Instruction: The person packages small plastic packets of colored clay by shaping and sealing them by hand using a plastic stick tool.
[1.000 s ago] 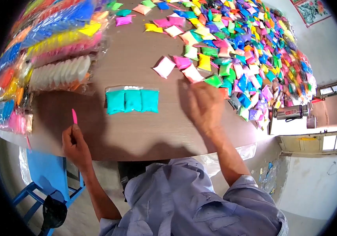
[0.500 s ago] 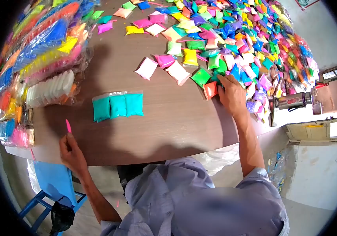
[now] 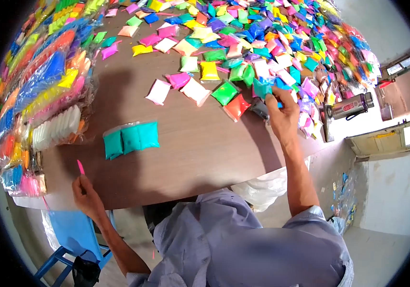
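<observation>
My left hand is closed on a small pink pointed stick at the table's front left edge. The stick points up and away from me. My right hand pinches a teal packet at the near edge of the colourful packet pile. Just left of that hand lie a red packet, a green packet and a dark grey packet. Between my hands, a joined strip of teal packets lies flat in clear film on the brown table.
Bagged bundles of coloured pieces are stacked along the left side, with white ones nearer me. A metal flask lies at the right. A blue stool stands below the table's left edge; white plastic hangs under its front.
My right hand has moved right to the pile's edge and now has a teal packet between its fingers. My left hand keeps the pink stick. The view has shifted.
</observation>
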`<state>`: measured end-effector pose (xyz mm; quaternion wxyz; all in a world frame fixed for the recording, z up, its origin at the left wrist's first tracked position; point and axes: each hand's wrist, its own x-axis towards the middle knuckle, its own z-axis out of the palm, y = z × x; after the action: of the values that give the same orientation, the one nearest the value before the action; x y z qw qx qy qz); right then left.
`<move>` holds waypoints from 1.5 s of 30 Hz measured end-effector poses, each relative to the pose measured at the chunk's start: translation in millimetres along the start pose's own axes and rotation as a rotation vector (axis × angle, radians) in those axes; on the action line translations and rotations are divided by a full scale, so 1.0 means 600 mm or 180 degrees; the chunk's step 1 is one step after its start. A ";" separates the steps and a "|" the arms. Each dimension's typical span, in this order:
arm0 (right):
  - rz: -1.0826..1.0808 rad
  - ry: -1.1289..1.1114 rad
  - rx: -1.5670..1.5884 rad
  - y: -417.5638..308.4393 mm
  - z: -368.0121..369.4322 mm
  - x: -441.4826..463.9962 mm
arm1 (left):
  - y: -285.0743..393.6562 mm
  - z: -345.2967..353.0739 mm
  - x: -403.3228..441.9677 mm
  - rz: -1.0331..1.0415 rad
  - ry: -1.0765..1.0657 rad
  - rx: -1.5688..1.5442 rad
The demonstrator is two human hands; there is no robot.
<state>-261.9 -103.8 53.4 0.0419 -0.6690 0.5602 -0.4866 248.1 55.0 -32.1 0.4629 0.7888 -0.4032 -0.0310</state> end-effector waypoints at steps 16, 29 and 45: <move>0.3146 -0.0232 0.3256 -0.039 -0.022 -0.148 | 0.036 -0.020 -0.041 0.1283 0.0004 0.1040; 0.2566 -0.1123 0.2560 -0.054 -0.018 -0.160 | 0.116 0.008 -0.080 0.1088 -0.0315 0.0484; 0.2071 -0.1707 0.2549 -0.099 0.048 -0.185 | 0.335 0.181 -0.198 0.0165 -0.3138 -0.1666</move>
<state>-188.5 -8.1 7.1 0.5795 -0.4944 0.4791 -0.4362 0.4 7.9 19.1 0.4007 0.5295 -0.5701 -0.4838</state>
